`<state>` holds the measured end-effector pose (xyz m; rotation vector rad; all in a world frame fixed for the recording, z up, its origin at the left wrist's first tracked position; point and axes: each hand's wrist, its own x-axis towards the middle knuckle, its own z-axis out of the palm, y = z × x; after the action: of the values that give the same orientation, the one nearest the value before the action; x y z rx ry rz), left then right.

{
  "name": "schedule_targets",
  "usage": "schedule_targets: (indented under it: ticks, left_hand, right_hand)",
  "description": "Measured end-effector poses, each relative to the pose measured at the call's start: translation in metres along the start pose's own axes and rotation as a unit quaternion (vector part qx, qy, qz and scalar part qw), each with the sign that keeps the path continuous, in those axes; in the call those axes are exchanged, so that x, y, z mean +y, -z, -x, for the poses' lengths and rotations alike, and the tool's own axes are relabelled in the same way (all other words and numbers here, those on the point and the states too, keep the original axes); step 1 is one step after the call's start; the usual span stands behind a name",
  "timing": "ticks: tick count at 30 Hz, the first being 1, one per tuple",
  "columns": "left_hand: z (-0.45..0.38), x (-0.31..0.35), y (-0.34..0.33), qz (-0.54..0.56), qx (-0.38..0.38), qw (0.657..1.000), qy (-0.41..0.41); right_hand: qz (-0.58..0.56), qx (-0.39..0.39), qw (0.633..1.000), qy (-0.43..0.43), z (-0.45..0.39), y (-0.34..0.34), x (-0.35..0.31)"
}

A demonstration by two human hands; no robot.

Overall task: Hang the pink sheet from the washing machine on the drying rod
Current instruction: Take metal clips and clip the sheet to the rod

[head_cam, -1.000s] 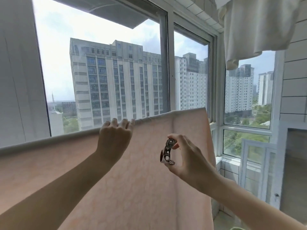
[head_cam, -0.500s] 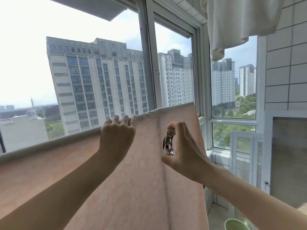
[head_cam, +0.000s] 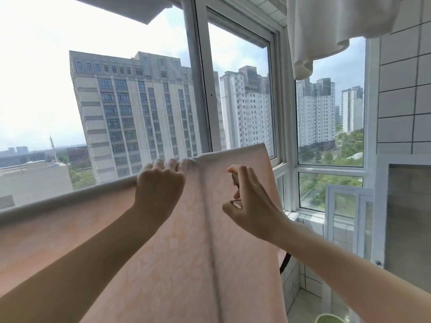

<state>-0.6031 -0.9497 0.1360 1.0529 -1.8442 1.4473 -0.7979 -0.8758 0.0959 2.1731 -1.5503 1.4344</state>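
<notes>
Your pink sheet [head_cam: 163, 264] hangs draped over the drying rod [head_cam: 70, 198], which runs from the lower left edge of the view up toward the window frame [head_cam: 200, 89]. The rod shows as a pale band along the fold; right of your left hand the cloth covers it fully. The sheet falls in a flat panel toward you, with one dark vertical crease down its middle.

Your left hand [head_cam: 159, 185] is curled over the top fold of the sheet, fingers [head_cam: 172, 163] hooked across the ridge and clamped on cloth and rod together.

Your right hand [head_cam: 249, 203] is just beside it, to the right, in front of the sheet's upper part. Its thumb and fingers pinch a small metal clothes clip [head_cam: 235, 183], held upright; most of the clip is hidden by the fingers, and whether its jaws are spread cannot be told. The clip is near the fold but not on it.

A white cloth [head_cam: 326, 26] hangs overhead at upper right. A tiled wall [head_cam: 405, 101] stands at right.
</notes>
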Motion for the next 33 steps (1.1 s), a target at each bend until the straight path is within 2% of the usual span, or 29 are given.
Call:
schedule_targets:
  ticks: [8,20,29,33]
  left_hand:
    - [-0.037,0.03,-0.026,0.023,-0.037,0.999,0.014]
    - [-0.08,0.059,-0.041,0.086,-0.136,0.981,0.108]
    - [-0.11,0.069,-0.048,0.165,-0.191,0.964,0.08]
    - [-0.108,0.078,-0.048,0.113,-0.196,0.971,0.074]
  right_hand:
    - [-0.014,-0.016,0.999,0.042,-0.031,0.025,0.053]
    - [-0.014,-0.038,0.996,0.073,-0.042,0.049,0.118]
    - [-0.006,-0.047,0.995,0.091,-0.043,0.069,0.137]
    - [0.035,-0.038,0.992,0.115,-0.052,0.077,0.14]
